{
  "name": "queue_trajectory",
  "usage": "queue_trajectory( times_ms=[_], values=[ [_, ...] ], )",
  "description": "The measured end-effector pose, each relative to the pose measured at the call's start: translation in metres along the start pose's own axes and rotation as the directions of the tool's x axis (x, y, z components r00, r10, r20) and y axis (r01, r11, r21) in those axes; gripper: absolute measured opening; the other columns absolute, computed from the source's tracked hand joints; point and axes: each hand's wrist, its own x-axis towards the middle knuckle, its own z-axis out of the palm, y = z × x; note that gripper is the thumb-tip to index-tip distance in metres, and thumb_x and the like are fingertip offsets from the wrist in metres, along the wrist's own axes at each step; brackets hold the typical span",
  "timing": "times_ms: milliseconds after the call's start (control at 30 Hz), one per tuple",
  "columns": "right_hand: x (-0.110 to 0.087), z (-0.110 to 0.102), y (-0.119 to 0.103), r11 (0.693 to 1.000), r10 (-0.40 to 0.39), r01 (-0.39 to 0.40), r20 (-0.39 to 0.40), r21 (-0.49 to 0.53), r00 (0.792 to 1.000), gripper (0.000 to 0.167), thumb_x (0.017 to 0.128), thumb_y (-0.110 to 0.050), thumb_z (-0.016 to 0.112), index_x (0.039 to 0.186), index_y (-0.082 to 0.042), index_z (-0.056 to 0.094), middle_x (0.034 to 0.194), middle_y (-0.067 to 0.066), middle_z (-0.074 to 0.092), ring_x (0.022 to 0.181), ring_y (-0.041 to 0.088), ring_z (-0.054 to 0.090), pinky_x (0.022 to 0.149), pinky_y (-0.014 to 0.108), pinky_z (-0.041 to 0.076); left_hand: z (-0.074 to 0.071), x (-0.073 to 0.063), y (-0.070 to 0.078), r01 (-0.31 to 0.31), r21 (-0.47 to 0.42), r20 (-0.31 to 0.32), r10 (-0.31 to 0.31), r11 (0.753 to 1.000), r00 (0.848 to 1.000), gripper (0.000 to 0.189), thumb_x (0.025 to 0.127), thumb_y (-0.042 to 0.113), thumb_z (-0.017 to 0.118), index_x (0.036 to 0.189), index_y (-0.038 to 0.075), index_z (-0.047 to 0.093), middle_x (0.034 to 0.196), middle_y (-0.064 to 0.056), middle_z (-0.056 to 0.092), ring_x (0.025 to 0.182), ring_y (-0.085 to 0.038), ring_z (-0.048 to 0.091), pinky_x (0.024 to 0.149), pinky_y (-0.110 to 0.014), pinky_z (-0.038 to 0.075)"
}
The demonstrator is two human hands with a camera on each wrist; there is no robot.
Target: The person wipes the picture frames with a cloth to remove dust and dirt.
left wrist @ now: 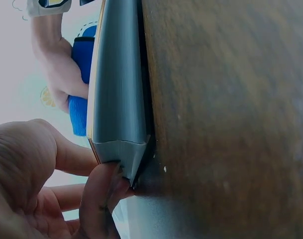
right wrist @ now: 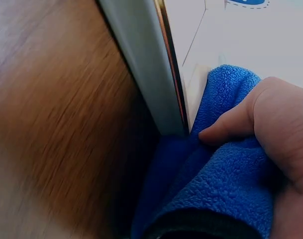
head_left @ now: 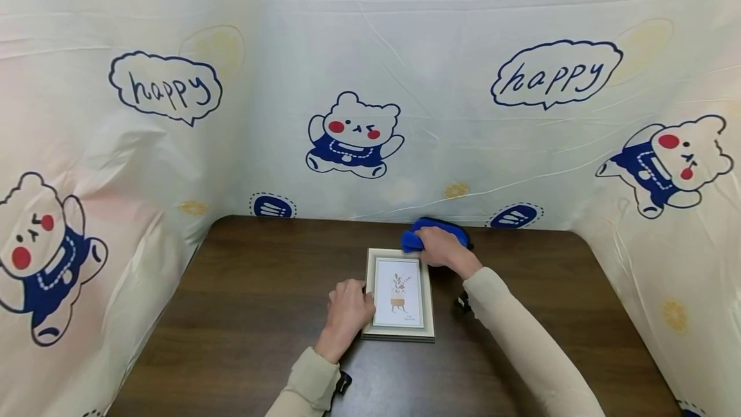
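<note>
A cream picture frame (head_left: 427,295) lies face up on the table, with a plant print behind its pane. My left hand (head_left: 346,311) grips its left edge; in the left wrist view, the thumb and fingers (left wrist: 97,196) pinch the frame's side (left wrist: 120,74) near a corner. At the far right corner, my right hand (head_left: 442,250) holds a bunched blue cloth (head_left: 412,241) against the frame. The right wrist view shows the thumb pressing the fluffy cloth (right wrist: 226,174) where it wraps around the corner of the frame (right wrist: 141,64).
The brown wooden table (head_left: 249,314) ends at the back against a pale curtain (head_left: 440,147) printed with bears and "happy" bubbles. The same curtain material hangs on the left and right sides. Dark straps with small devices sit at both wrists.
</note>
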Motion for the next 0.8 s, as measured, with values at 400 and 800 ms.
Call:
queue_trajectory(
  times_ms=[400,800],
  values=[
    [-0.012,-0.003,0.018,0.999,0.039,-0.039,0.004,-0.003,0.999,0.046,0.095,-0.003,0.061,0.141,0.001,0.063,0.140,0.020,0.065,0.122,0.034,0.063,0.103,0.055,0.054,0.000,0.000,-0.002,0.014,0.003,0.010,-0.014,1.000,1.000,0.026,0.093,0.015,0.074,0.115,0.005,0.082,0.108,-0.019,0.079,0.080,-0.043,0.073,0.060,-0.050,0.057],
    [-0.029,-0.014,0.044,0.987,-0.033,0.041,-0.051,0.153,0.998,0.042,0.093,0.002,0.057,0.134,0.003,0.066,0.121,0.018,0.070,0.106,0.033,0.063,0.097,0.053,0.054,-0.002,0.000,-0.001,0.035,-0.008,0.046,-0.034,0.999,0.998,0.026,0.095,0.014,0.074,0.118,0.006,0.082,0.110,-0.019,0.079,0.068,-0.036,0.068,0.050,-0.042,0.049]
  ],
)
